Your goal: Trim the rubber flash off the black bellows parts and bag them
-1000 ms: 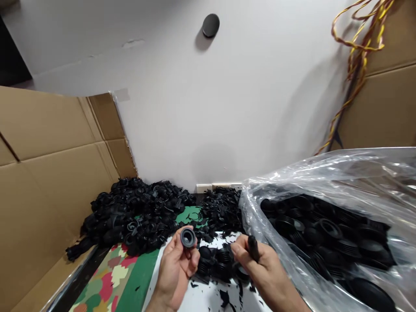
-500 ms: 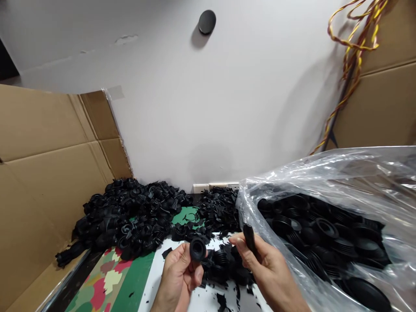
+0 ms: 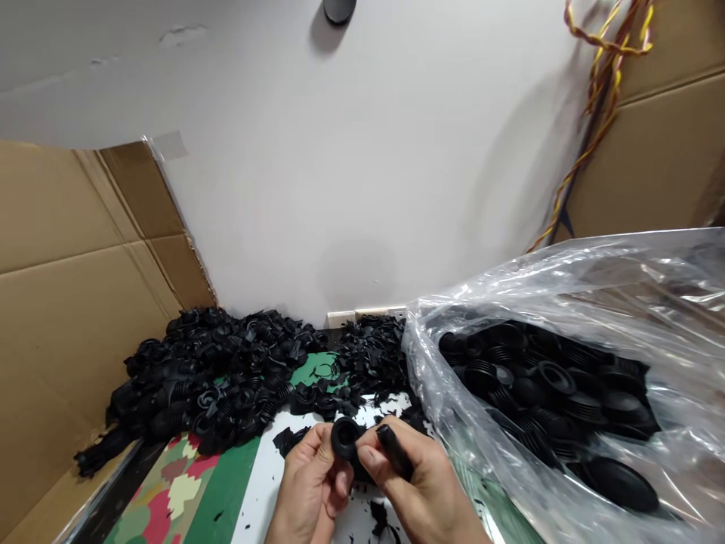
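Between the thumb and fingers of my left hand (image 3: 314, 480) is a black rubber bellows (image 3: 344, 438), its round open end facing up toward me. My right hand (image 3: 416, 480) is closed around a dark stick-like tool handle (image 3: 395, 451). Its thumb and fingertip meet at the right rim of the bellows. The working end of the tool is hidden. Both hands are over a white surface (image 3: 257, 483) scattered with black rubber scraps (image 3: 384, 521).
A heap of black rubber bellows (image 3: 215, 370) lies left against a cardboard sheet (image 3: 68, 325). Thin black trimmings (image 3: 374, 355) are piled by the wall sockets (image 3: 341, 319). On the right, a clear plastic bag (image 3: 453, 423) holds more bellows. Twisted yellow-red wires (image 3: 603, 140) hang above.
My right hand has moved left with the tool, from apart to touching the rim of the bellows. The left hand keeps its hold. The view has shifted slightly.
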A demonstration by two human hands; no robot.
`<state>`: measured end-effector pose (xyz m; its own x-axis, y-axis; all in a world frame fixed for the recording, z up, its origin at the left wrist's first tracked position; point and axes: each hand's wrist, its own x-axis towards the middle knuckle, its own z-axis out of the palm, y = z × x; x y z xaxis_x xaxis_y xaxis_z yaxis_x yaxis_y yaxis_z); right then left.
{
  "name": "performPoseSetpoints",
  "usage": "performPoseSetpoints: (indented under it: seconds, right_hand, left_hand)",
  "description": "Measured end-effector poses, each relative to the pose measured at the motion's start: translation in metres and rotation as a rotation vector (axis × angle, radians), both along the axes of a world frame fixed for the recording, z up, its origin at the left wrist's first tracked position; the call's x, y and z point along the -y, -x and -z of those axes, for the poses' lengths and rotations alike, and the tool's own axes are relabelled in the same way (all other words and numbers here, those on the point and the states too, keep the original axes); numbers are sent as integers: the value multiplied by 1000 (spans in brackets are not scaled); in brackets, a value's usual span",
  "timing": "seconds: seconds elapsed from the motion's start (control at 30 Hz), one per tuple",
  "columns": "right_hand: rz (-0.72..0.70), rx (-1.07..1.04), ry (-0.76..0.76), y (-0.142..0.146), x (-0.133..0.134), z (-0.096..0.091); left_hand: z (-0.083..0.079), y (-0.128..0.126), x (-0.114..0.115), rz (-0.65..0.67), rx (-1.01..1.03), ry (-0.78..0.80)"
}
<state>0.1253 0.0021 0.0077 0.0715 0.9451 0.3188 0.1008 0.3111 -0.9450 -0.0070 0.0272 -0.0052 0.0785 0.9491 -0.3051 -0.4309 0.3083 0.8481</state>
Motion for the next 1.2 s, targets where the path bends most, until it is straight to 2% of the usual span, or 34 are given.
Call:
performPoseSetpoints:
  seconds: [0.2, 0.33, 0.47, 0.63, 0.77, 0.83, 0.97, 1.1, 1.2]
  right_hand:
    - [28, 56, 55, 4, -4, 0]
    - [21, 95, 114, 6, -6, 2]
    - [73, 187, 67, 9, -6, 4]
    - [79, 431, 53, 7, -6, 6]
    - [82, 643, -72, 5, -10, 10]
    - [82, 678, -122, 5, -12, 13]
    - [74, 523, -109, 8, -16, 14]
    - [172, 214, 79, -1, -17, 5]
    - [217, 62, 214, -15, -17, -3]
  left_hand:
    - [-8, -3, 3, -81, -19, 83]
    - [-4, -2, 4, -86, -43, 26]
    - [-6, -3, 4, -106, -130, -28]
    - [-13, -6, 9, -143, -262, -121]
    - [-9, -6, 11, -159, -319, -198]
    - [-8, -5, 10, -137, -336, -228]
    - [-9, -3, 8, -95, -340, -205]
    - [-10, -1, 7, -130, -300, -150]
    - [-10, 0, 7, -132, -262, -113]
